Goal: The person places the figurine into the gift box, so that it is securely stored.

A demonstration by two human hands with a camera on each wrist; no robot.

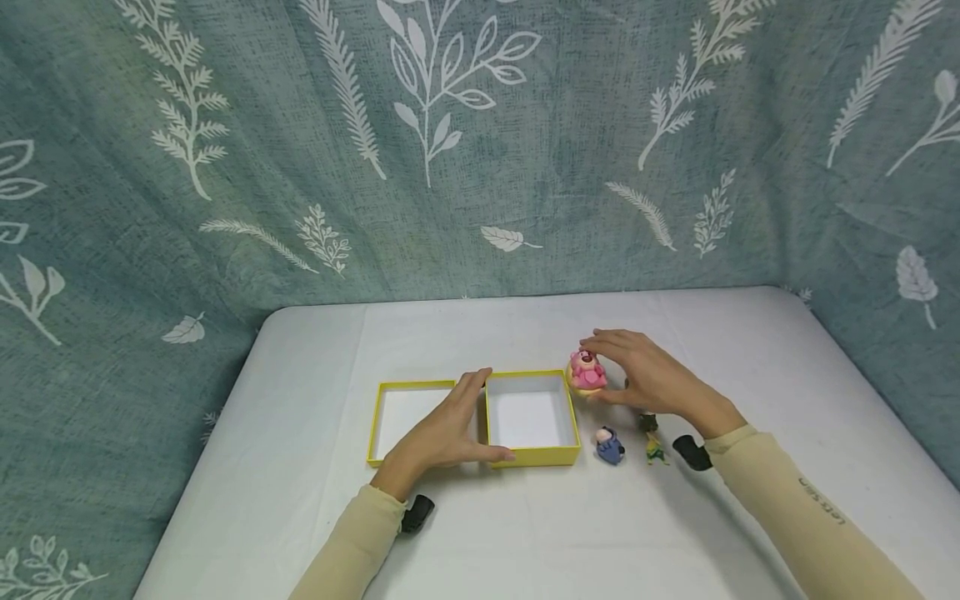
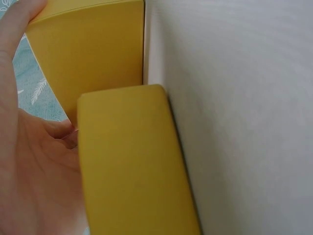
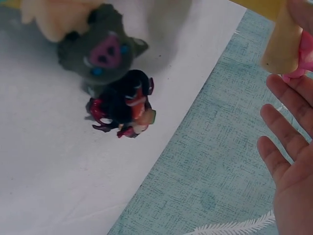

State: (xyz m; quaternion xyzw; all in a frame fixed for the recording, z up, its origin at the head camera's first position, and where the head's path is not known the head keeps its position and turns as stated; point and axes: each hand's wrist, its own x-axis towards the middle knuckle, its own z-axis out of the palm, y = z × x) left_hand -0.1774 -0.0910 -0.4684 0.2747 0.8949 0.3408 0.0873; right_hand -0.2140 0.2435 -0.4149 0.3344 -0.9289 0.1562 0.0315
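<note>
Fingers and thumb of my left hand [image 1: 442, 429] span the left side of an open yellow box [image 1: 536, 457], gripping it at its corners. The left wrist view has the hand [image 2: 44, 166] around a yellow wall [image 2: 93, 54]. The box's white inside holds nothing visible. My right hand [image 1: 652, 375] holds a pink bear figure [image 1: 587, 372] with a pale yellow base, just beyond the box's right edge. In the right wrist view the hand [image 3: 296, 166] is at the frame's edge, touching the pink figure [image 3: 306, 51], which is partly cut off.
A shallow yellow-rimmed tray or lid [image 1: 372, 429] lies left of the box, partly behind my left hand. Right of the box are a blue figure [image 1: 609, 447] and a green-yellow one [image 1: 656, 450]. A grey figure [image 3: 105, 51] and a dark red-black one [image 3: 124, 105] stand near my right wrist.
</note>
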